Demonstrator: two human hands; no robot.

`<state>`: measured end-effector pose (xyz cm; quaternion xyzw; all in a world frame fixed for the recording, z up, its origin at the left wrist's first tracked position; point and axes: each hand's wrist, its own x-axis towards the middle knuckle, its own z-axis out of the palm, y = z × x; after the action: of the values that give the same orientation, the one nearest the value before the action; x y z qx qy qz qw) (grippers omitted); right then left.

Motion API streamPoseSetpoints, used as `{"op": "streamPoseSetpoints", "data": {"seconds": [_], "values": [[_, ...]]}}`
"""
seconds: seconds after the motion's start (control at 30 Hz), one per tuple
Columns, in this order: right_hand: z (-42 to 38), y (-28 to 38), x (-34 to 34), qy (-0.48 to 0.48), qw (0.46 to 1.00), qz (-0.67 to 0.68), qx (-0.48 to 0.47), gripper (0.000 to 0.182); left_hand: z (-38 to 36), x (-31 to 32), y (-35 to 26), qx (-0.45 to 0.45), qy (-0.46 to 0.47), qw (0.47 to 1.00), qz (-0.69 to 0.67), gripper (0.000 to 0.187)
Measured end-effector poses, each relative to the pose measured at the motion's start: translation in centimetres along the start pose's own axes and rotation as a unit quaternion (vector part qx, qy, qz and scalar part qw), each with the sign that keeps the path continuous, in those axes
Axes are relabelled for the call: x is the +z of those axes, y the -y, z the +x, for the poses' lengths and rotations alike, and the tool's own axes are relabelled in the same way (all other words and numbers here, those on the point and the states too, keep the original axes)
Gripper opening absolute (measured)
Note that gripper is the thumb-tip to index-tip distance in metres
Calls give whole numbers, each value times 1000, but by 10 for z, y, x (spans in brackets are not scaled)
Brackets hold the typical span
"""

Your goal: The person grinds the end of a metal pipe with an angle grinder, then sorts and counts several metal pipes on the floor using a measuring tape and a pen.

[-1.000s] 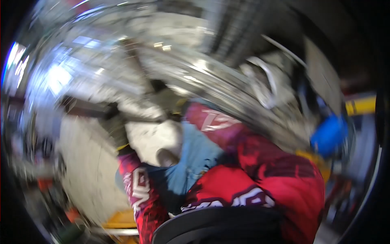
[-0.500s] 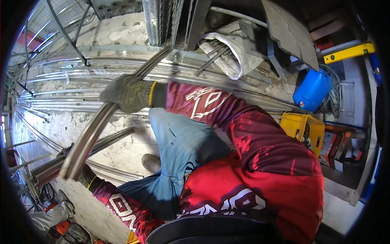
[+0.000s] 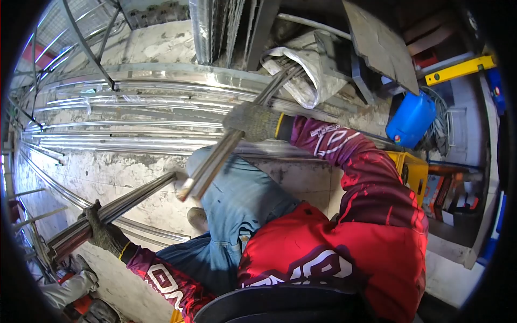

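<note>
My right hand [image 3: 253, 121], in a grey knit glove with a yellow cuff edge, is wrapped round a short bundle of metal tubes [image 3: 212, 161]. That bundle slants over my bent knee, its near end blurred. At the lower left, my left hand [image 3: 105, 232], gloved alike, grips a second bundle of metal tubes [image 3: 137, 195], which slants above the floor. Its fingers are partly hidden by the tubes. Long shiny tubes [image 3: 134, 124] lie on the floor beyond both hands.
A white sack [image 3: 307, 81] with tubes at its mouth lies top centre. On the right are a blue jug [image 3: 412, 119], a yellow crate [image 3: 410, 177] and a yellow level [image 3: 460, 70]. A metal frame [image 3: 81, 40] stands upper left. Another person's leg [image 3: 70, 290] shows lower left.
My right hand has moved right with its bundle, away from my left hand and the other bundle. My left hand, earlier mostly hidden behind the tubes, now shows more fully.
</note>
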<state>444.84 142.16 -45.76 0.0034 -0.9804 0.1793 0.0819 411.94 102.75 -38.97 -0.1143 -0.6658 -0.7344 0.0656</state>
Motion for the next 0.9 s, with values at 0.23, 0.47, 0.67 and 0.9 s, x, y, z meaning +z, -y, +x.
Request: {"op": "streamPoseSetpoints", "data": {"seconds": [0.23,0.47,0.67,0.9], "values": [[-54,-35,16,27,994,-96,33,33,-2,8,-4,45,51,997,21,17],[-84,-93,38,106,967,-178,150,26,2,0,3,32,55,998,-4,21],[-136,-160,80,-29,964,-209,162,20,-6,9,-10,41,74,995,42,18],[-149,-180,105,80,934,-272,220,9,1,-13,-6,35,118,991,53,20]]}}
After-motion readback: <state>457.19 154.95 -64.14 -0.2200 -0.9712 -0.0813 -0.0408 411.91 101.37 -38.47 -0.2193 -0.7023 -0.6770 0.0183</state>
